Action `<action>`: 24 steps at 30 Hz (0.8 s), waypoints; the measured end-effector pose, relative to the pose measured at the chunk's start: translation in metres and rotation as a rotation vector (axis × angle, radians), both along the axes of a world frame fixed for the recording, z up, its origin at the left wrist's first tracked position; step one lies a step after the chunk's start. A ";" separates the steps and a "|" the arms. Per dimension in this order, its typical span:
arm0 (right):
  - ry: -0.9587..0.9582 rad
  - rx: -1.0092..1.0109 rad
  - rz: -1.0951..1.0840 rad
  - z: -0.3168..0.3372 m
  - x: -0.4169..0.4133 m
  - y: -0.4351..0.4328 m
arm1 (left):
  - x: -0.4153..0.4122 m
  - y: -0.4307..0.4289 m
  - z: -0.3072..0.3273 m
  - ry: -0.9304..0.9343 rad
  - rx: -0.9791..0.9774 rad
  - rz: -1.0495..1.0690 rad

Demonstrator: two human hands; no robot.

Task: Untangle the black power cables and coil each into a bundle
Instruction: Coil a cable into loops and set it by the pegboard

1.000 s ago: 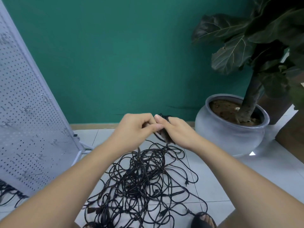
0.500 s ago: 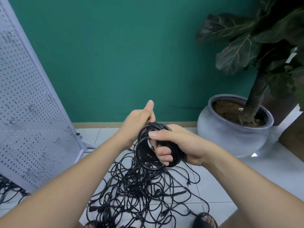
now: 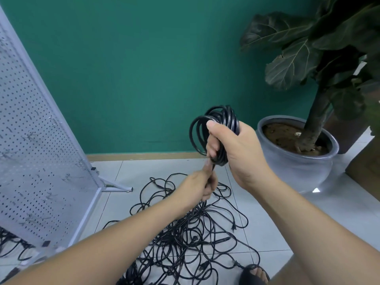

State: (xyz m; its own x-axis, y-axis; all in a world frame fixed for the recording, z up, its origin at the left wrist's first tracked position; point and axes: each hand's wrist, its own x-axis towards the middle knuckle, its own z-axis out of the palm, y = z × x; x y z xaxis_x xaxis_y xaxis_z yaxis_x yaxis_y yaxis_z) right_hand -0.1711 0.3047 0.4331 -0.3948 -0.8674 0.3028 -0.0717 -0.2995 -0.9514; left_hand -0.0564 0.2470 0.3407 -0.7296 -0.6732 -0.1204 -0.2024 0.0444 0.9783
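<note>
While winding a coil point(image 3: 218, 118) left of the pot point(image 3: 294, 167) | right grip point(image 3: 232, 149) clasping coil | left grip point(image 3: 200, 187) pinching its tail point(image 3: 213, 167) | tangle point(image 3: 185, 233) on floor point(image 3: 267, 233) left of pot: most left undone.

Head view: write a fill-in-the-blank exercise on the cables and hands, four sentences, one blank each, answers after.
1. The right hand grips the coiled cable bundle above the tangled cables, which lie on the tiled ____.
2. The left hand, pinching a cable strand, is ____ than the right hand.
3. The grey plant pot stands to the ____ of the bundle.
4. The white pegboard stands at the view's ____ edge.
Missing words: floor; lower; right; left.
</note>
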 end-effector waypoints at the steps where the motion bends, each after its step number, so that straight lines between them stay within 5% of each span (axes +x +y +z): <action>1: 0.036 -0.002 -0.065 0.000 -0.003 -0.003 | -0.001 0.004 0.000 -0.005 -0.025 -0.034; 9: 0.324 0.068 -0.432 -0.007 -0.020 -0.020 | 0.002 0.021 -0.009 -0.204 -0.311 -0.144; 14: 0.686 0.227 -0.501 -0.020 -0.040 -0.032 | 0.011 0.024 0.018 -0.253 -0.567 -0.140; 24: 0.766 0.460 -0.115 -0.045 -0.044 -0.032 | 0.046 -0.012 0.057 -0.090 -0.582 0.018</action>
State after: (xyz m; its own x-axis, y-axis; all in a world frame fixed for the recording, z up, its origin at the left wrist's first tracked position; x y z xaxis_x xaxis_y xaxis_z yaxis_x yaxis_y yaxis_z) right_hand -0.2154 0.2728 0.3882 -0.3195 -0.9355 0.1510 -0.7412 0.1474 -0.6549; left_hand -0.0101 0.2348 0.3976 -0.7214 -0.6593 0.2117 -0.2890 0.5645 0.7732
